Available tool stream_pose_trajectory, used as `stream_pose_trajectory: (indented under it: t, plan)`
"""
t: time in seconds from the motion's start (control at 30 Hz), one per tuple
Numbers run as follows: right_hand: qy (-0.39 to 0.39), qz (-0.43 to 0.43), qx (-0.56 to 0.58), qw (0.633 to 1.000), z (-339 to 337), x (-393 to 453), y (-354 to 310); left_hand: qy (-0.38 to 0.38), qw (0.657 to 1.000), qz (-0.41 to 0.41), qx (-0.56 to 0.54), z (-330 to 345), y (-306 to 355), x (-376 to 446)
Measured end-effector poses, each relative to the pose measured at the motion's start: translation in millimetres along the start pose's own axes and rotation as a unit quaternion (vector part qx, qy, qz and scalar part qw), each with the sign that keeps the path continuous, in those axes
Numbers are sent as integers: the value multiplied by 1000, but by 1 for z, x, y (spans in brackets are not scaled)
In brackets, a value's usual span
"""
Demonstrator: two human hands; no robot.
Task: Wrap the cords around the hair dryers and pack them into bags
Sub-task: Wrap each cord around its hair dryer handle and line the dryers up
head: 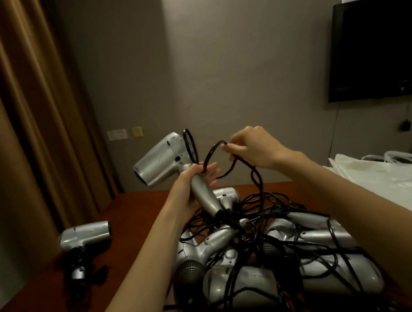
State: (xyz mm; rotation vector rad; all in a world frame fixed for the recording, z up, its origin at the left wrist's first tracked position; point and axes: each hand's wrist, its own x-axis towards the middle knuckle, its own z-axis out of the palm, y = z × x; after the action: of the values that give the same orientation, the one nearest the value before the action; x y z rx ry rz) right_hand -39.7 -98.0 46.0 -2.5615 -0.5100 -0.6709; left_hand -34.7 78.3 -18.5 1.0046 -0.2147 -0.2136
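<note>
A silver hair dryer (160, 159) is up in the air, nozzle toward nine o'clock, its black cord (255, 175) looping down into the tangled pile of dryers (264, 257) at six, white plastic bags (388, 172) at three.

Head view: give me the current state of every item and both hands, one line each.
Held hair dryer: raised, cord partly looped.
Cord: trails down into the pile.
Left hand: grips the dryer's handle.
Right hand: pinches the cord.
Dryer pile: tangled, unwrapped.
Separate dryer: lying on the table, cord bunched around its handle.
Plastic bags: lying unfilled.
TV: off.
</note>
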Motion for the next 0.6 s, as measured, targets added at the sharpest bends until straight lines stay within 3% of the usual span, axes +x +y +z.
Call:
stream_pose_trajectory:
  t: [0.13, 0.27, 0.43, 0.6]
  plan:
    - [-74, 44, -29, 996, -5, 3, -1, -35, 999, 16, 5, 16, -4, 3]
    - [-38, 50, 6, 998, -1, -3, 7, -39, 999, 7, 8, 32, -8, 1]
    - [-74, 71, 51, 993, 16, -17, 5, -64, 997, -16, -47, 39, -11, 8]
    - [-174, 55, 136, 974, 26, -24, 21, 6, 998, 2, -67, 35, -16, 17]
